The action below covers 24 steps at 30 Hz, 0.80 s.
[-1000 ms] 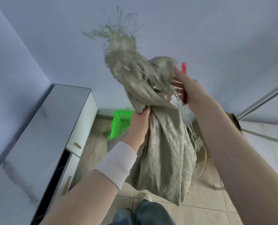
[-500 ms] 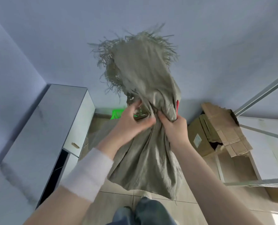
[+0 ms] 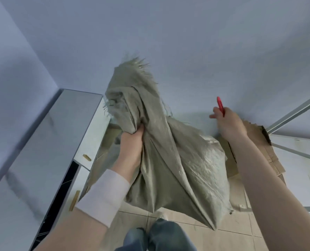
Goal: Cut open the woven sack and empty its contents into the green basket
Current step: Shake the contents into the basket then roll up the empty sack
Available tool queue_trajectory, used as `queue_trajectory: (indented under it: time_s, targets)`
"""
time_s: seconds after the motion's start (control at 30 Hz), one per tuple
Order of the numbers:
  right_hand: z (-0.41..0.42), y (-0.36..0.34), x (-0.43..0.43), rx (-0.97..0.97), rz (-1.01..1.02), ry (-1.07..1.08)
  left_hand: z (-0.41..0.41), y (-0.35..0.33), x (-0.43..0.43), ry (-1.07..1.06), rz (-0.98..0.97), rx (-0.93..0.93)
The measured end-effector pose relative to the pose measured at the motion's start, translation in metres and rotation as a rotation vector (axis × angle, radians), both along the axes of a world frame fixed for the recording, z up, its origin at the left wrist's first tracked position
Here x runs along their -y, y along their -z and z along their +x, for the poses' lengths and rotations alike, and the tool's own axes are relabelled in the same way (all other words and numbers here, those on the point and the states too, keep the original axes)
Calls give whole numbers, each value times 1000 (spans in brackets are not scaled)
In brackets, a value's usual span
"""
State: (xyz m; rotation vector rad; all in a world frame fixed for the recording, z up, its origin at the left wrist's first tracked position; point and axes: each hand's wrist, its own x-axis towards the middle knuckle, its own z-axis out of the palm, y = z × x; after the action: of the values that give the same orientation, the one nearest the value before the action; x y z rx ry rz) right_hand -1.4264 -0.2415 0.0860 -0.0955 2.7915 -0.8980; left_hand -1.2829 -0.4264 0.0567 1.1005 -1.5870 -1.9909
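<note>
Sack (image 3: 177, 160) in left hand (image 3: 131, 144); right hand (image 3: 228, 122) apart, perhaps around cutter (image 3: 220, 105)

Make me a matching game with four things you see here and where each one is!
Things:
1. woven sack
2. red tool
3. cardboard box
4. cabinet

Places:
A. on the floor, to the right
B. bunched in the left hand
C. along the left wall
D. gripped in the right hand

Pairs: 1-B, 2-D, 3-A, 4-C.
</note>
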Motion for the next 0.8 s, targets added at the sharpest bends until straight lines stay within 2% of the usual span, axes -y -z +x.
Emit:
queue_trajectory:
  time_s: [0.07,0.1,0.17,0.27,0.3,0.4,0.47,0.53,0.57,0.6,0.63,0.67,0.73,0.77,0.8]
  targets:
    - [0,4,-15,-55,208,23,-5,0,5,-46,77,18]
    - [4,4,-17,-103,232,27,-7,-1,5,-59,67,32]
    - [18,-1,-12,-187,110,15,-9,-3,1,-78,55,51]
    - [50,3,7,-174,-261,-90,-13,-4,-5,-66,46,67]
    - [62,7,15,-179,-261,-190,-13,-3,-8,-45,36,70]
    - [90,30,41,-66,-56,-389,-16,-7,-15,60,51,99]
    - [100,43,54,-33,-94,-325,-17,-15,-18,126,119,67]
    - [99,45,61,-24,-276,-185,-18,-21,-13,192,188,-19]
    - [93,44,61,-18,-333,-125,-17,-22,-8,249,162,-56]
    - [86,41,59,-7,-396,-60,-14,-22,-2,325,88,-75]
    - [79,36,56,20,-482,14,-9,-20,5,419,-83,-69]
    - [71,31,52,74,-591,85,-2,-17,12,534,-348,-14]
    - [60,23,45,241,-783,150,14,-5,21,731,-907,275]
    - [58,20,44,327,-838,145,21,4,21,786,-1056,405]
    - [58,17,46,405,-866,124,25,10,15,801,-1078,480]
